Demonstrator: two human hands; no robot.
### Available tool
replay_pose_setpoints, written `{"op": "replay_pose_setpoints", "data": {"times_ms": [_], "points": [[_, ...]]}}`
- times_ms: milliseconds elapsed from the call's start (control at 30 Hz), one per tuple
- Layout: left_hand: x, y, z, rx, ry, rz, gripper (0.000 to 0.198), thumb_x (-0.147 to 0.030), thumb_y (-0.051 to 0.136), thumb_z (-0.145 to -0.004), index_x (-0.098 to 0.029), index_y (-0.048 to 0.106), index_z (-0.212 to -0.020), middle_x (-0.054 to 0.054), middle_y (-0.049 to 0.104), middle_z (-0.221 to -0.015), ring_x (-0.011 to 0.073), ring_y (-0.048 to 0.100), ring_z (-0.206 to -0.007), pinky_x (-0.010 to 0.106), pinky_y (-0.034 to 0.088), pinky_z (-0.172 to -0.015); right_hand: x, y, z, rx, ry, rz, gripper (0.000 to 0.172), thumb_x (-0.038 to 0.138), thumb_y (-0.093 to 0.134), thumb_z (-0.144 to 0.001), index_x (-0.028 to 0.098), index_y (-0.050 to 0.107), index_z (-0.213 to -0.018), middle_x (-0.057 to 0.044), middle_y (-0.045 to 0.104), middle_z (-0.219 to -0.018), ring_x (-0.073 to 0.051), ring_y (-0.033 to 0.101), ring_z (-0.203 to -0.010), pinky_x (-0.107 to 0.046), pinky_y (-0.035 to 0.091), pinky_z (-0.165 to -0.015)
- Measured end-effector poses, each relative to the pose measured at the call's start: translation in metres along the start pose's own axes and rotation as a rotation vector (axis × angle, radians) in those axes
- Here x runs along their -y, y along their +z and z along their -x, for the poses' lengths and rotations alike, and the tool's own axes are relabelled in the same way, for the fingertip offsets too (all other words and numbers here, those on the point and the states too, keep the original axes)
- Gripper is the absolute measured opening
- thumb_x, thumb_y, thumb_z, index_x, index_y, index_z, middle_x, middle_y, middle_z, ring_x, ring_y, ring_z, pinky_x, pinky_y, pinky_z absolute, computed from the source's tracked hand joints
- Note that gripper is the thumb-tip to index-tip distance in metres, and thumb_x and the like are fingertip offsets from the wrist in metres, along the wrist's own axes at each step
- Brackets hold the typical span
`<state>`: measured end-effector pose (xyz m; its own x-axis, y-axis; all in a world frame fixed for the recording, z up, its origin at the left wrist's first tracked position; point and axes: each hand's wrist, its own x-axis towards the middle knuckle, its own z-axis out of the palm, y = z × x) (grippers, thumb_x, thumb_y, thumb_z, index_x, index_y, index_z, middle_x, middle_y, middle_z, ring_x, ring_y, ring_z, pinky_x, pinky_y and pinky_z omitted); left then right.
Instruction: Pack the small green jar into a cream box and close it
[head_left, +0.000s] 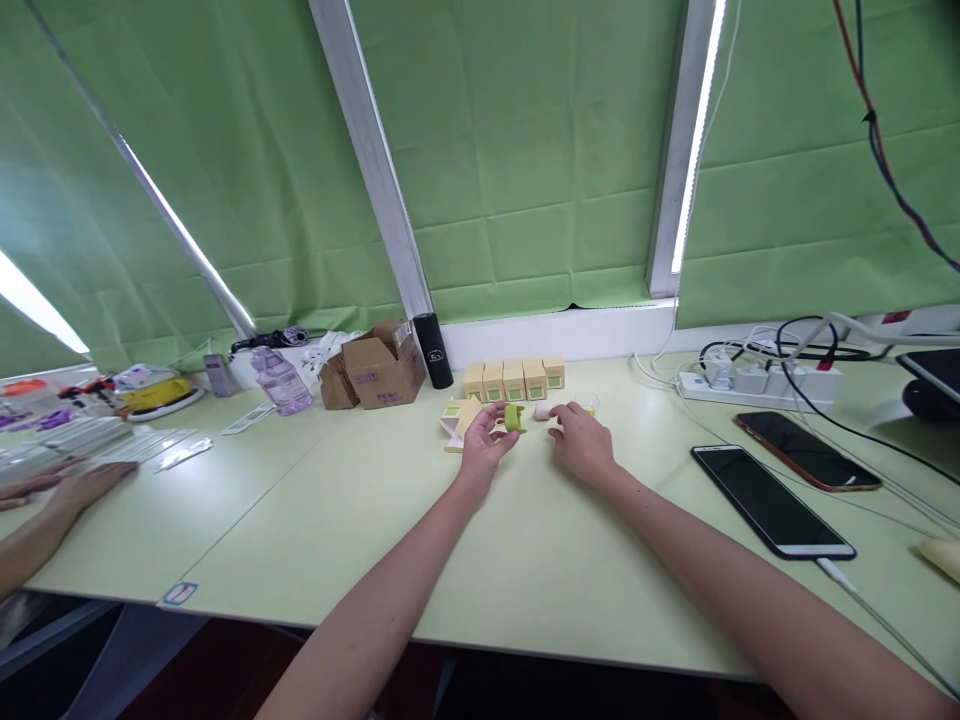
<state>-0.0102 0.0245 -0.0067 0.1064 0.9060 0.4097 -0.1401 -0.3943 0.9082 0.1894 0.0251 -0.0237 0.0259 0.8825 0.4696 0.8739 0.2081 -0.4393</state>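
One green ring (514, 418), with a gap in its side, is up in the left hand (484, 442), in front of the row of small boxes (514, 380); the fingers of that hand are closed around its edge. The right hand (583, 442) is in front of the right end of the row, its fingers bent and close together beside a small pale pink piece (542, 411) (whether they grip it, I cannot tell). Partly hidden behind the right hand, in front of the row's right end, is a clear plastic piece (587, 402) with a bit of yellow. An opened small box (454, 411) is in front of the row's left end, just beside the left hand.

The row counts five tan boxes with green squares on their fronts, standing on the pale counter (360, 530). Left of the row come a black tube (433, 350), a brown carton (384, 370) with its flaps up, and then a purple bottle (282, 380). Well to the left of the row, another person's hand (91, 486) rests by some clear bags (131, 445). Right of the row are a white power strip (761, 385) with plugs in it and, nearer the counter's front edge, two phones (772, 500). Green cloth (517, 150) hangs behind the row.
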Motion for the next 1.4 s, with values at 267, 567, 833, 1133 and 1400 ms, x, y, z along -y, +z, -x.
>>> {"op": "replay_pose_setpoints", "data": {"times_ms": [267,567,833,1133,1400], "points": [[0.001,-0.004,0.001,0.022,-0.034,0.04,0.066,-0.037,0.093,-0.068,-0.02,0.063,-0.124,0.015,0.074,-0.129,0.0261,0.072,-0.112,0.038,0.054,-0.093,0.013,0.013,-0.033,-0.001,-0.157,0.326,0.035,0.008,0.056,-0.092,0.016,0.073,-0.121,-0.021,0.064,-0.13,-0.035,0.051,-0.118,-0.044,0.04,-0.095],[0.0,-0.003,0.002,0.01,-0.009,-0.017,0.063,-0.038,0.09,-0.07,-0.02,0.062,-0.124,0.014,0.074,-0.129,0.0266,0.071,-0.114,0.038,0.052,-0.094,0.012,0.017,-0.029,-0.059,-0.15,0.222,0.031,0.01,0.052,-0.094,0.017,0.075,-0.113,-0.02,0.066,-0.128,-0.035,0.05,-0.12,-0.047,0.038,-0.099],[-0.002,-0.001,0.002,-0.009,0.041,-0.065,0.058,-0.036,0.087,-0.072,-0.021,0.062,-0.122,0.013,0.073,-0.129,0.0271,0.069,-0.119,0.037,0.05,-0.094,0.014,-0.001,-0.018,-0.153,0.282,-0.746,0.042,0.055,0.052,-0.097,0.019,0.074,-0.102,-0.013,0.077,-0.102,-0.027,0.065,-0.087,-0.04,0.054,-0.075],[-0.002,0.001,0.003,0.012,0.068,-0.064,0.055,-0.029,0.086,-0.072,-0.021,0.064,-0.122,0.012,0.073,-0.127,0.0272,0.067,-0.121,0.035,0.047,-0.094,0.024,-0.014,0.02,-0.019,0.567,-1.486,0.039,0.055,0.085,-0.069,0.024,0.076,-0.089,-0.009,0.074,-0.099,-0.021,0.06,-0.083,-0.029,0.05,-0.057],[0.0,0.0,0.002,0.017,0.083,-0.051,0.055,-0.03,0.087,-0.071,-0.022,0.065,-0.12,0.011,0.073,-0.124,0.0274,0.067,-0.118,0.036,0.047,-0.093,0.037,-0.028,0.025,0.063,0.513,-1.648,0.05,0.056,0.096,-0.057,0.025,0.078,-0.092,-0.006,0.074,-0.102,-0.023,0.062,-0.096,-0.03,0.054,-0.066]]}}
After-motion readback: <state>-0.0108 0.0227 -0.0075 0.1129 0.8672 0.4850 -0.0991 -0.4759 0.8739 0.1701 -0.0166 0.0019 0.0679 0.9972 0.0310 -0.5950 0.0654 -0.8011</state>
